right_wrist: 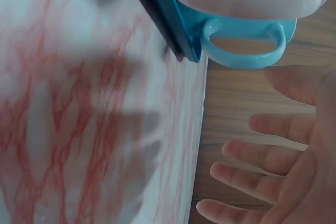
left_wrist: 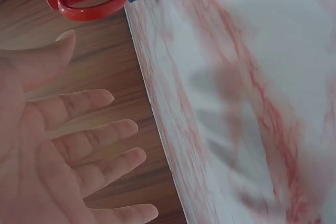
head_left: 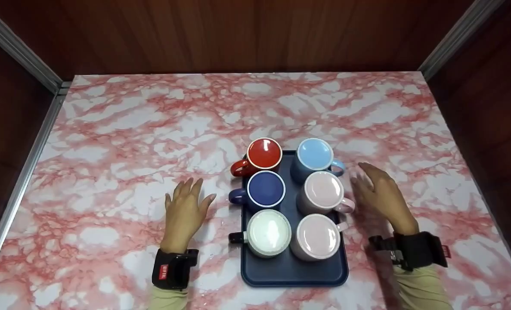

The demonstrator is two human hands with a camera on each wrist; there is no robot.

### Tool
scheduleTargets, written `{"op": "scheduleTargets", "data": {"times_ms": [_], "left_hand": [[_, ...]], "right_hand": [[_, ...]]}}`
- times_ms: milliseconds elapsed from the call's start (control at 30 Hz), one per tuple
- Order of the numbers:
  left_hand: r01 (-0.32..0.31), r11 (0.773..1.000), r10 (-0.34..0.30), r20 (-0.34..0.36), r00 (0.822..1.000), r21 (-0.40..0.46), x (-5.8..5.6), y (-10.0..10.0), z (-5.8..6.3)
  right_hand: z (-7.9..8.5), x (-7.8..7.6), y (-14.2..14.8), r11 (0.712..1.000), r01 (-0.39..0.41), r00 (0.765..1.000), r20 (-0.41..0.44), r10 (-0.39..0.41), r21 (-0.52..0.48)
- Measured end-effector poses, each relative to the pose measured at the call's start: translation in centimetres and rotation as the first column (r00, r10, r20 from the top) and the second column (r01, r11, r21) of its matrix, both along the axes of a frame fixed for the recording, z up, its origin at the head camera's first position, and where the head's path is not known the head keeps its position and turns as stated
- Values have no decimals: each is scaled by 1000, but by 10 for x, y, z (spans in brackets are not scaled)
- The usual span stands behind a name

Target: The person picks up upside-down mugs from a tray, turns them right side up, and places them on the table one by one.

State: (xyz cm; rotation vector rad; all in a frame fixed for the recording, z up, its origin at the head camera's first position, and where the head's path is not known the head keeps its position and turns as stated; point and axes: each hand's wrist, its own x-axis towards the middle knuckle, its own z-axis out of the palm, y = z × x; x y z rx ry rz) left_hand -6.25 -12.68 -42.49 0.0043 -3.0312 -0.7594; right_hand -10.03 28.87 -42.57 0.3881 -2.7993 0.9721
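Observation:
A dark blue tray (head_left: 294, 273) bears two columns of mugs. On its left side stand a red mug (head_left: 264, 153), a navy mug (head_left: 266, 189) and a white mug (head_left: 269, 233) with a black handle, handles pointing left. The right side has a light blue mug (head_left: 315, 154) and two pale pink mugs, one in the middle (head_left: 323, 190) and one in front (head_left: 318, 237), handles to the right. Left of the tray, my left hand (head_left: 183, 217) is spread and holds nothing. My right hand (head_left: 384, 196) hovers right of the pink mugs, fingers extended, apart from them.
The table (head_left: 130, 142) has a red and white marbled top. Brown wood-grain panels (head_left: 255, 36) rise behind it and at both sides, with metal rails at the corners. A black wrist strap (head_left: 171, 269) is on my left wrist, another (head_left: 416, 249) on my right.

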Motion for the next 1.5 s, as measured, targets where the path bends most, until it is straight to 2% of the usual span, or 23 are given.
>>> {"op": "scheduleTargets", "data": {"times_ms": [233, 400, 733, 933, 1067, 1500], "left_hand": [[26, 999, -25, -37, 999, 28, -1, 8, 2], [42, 998, -38, -77, 996, 47, -1, 14, 3], [81, 993, -63, -196, 979, 84, -5, 23, 2], [62, 991, -40, -188, 981, 115, -6, 27, 2], [70, 989, -40, -219, 975, 132, -5, 29, 1], [85, 984, -46, -240, 970, 156, -6, 35, 4]], "right_hand": [[4, -7, -11, 999, -30, 1000, -9, 30, -20], [9, -14, -20, 999, -44, 999, 6, 44, 5], [7, -27, -36, 995, -101, 995, -11, 101, 27], [8, -33, -40, 988, -140, 990, -21, 141, 69], [8, -37, -40, 985, -155, 987, -24, 157, 70], [23, -42, -42, 981, -196, 979, -53, 195, -4]]}}
